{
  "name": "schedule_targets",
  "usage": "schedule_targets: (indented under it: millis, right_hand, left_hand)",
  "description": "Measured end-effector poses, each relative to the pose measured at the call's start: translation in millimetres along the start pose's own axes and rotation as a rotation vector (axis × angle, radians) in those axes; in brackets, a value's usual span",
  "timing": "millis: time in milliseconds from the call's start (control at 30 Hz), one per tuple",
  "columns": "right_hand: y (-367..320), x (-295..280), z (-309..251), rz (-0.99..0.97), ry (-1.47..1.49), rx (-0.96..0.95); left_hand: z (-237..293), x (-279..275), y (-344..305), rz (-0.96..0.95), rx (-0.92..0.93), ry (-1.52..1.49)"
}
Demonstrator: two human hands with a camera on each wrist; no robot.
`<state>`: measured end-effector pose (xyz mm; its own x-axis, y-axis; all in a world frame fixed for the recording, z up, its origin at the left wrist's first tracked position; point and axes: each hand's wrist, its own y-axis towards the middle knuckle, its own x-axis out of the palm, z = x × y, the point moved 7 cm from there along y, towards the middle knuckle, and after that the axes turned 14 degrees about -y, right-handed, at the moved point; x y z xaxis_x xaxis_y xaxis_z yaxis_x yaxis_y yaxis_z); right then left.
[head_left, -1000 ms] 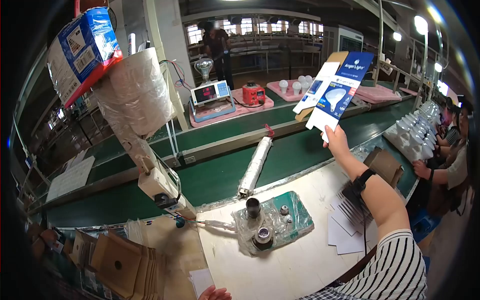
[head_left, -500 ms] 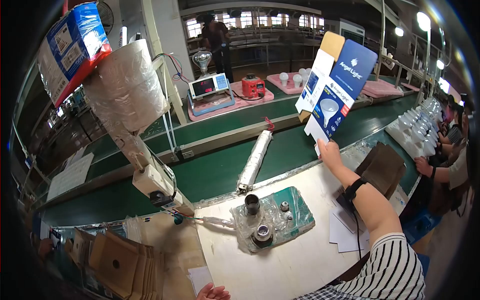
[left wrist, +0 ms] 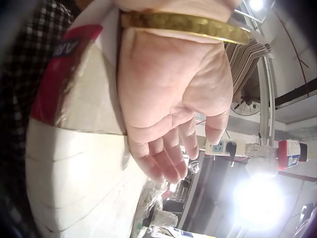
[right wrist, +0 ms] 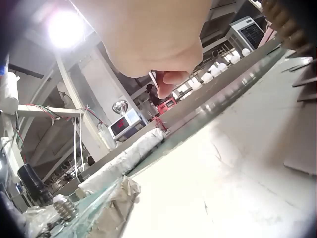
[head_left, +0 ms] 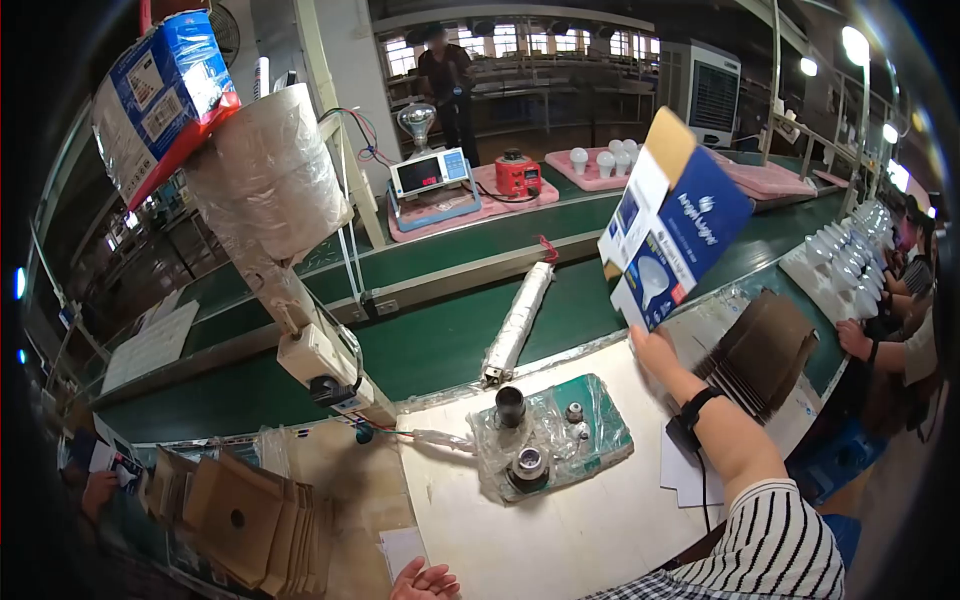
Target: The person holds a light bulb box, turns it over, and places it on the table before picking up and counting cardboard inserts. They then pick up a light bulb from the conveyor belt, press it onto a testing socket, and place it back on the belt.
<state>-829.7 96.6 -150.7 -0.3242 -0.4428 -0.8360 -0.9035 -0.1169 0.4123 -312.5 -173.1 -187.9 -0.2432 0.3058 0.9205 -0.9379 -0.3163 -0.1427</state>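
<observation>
My right hand (head_left: 655,355) pinches the lower corner of a blue and white bulb carton (head_left: 712,222), flat and unfolded, printed "Angel Light". It is held up over the near edge of the green conveyor, its brown inner side showing at the top flap. In the right wrist view the hand (right wrist: 153,39) hides most of the carton. My left hand (head_left: 424,580) is at the table's front edge, palm up, fingers loosely bent around nothing; the left wrist view shows the same palm (left wrist: 171,94). Between the hands lies a plastic-wrapped green board (head_left: 605,425) with lamp sockets (head_left: 528,464).
A wrapped bar (head_left: 520,325) slants toward the conveyor (head_left: 440,360). Behind stand a meter (head_left: 432,174), a red box-shaped device (head_left: 518,176) and white bulbs (head_left: 606,163). Brown cardboard dividers (head_left: 765,345) lie right, cartons (head_left: 235,520) left. A wrapped post (head_left: 275,290) rises at left.
My right hand has come lower and nearer with the bulb carton, which has tilted. My left hand has barely moved.
</observation>
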Motion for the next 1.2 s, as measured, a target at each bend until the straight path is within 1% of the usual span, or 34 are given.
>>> schedule_targets:
  millis: [67,133,200,233,300,333,367,400,533,600,667,767,967,1100,1200]
  right_hand:
    - [-12,16,8,-0.151,0.167,0.056]
    - [-7,6,9,-0.156,0.129,0.067]
    - [2,2,7,-0.187,0.184,0.126]
    - [14,-4,3,-0.07,0.235,0.042]
    - [40,-16,4,0.01,0.294,-0.036]
    - [44,-38,-11,-0.048,0.307,0.02]
    - [53,-47,-14,-0.015,0.296,0.019]
    - [57,-61,-21,-0.066,0.302,0.067]
    - [80,-87,-22,-0.008,0.232,0.064]
    - [90,-91,-20,-0.023,0.191,0.054]
    - [94,-94,-17,-0.053,0.139,0.1]
    - [98,-95,-17,-0.084,0.115,0.116]
    - [96,-93,-18,-0.105,0.093,0.064]
    - [91,-89,-16,-0.097,0.097,0.077]
    - [85,-86,-18,-0.136,0.111,0.078]
  left_hand:
    - [0,1,-1,-0.025,0.006,-0.001]
    - [0,-1,-1,-0.012,-0.005,-0.005]
    - [1,-2,0,-0.007,-0.019,-0.021]
    - [0,-3,1,0.001,-0.025,-0.042]
    - [1,-2,0,0.042,-0.014,-0.035]
    - [1,-3,-2,0.08,-0.009,-0.027]
    - [1,-4,-3,0.087,-0.017,-0.021]
    - [1,-4,-3,0.064,-0.011,-0.01]
    - [2,-2,0,-0.008,0.001,-0.004]
    - [2,-1,-1,0.013,-0.004,-0.007]
    - [1,-2,-1,0.033,-0.011,-0.011]
    - [1,0,0,0.008,-0.002,-0.011]
    - [1,5,0,-0.001,-0.006,-0.03]
    - [1,2,0,0.0,-0.004,-0.024]
    - [0,1,-1,0.011,-0.006,-0.014]
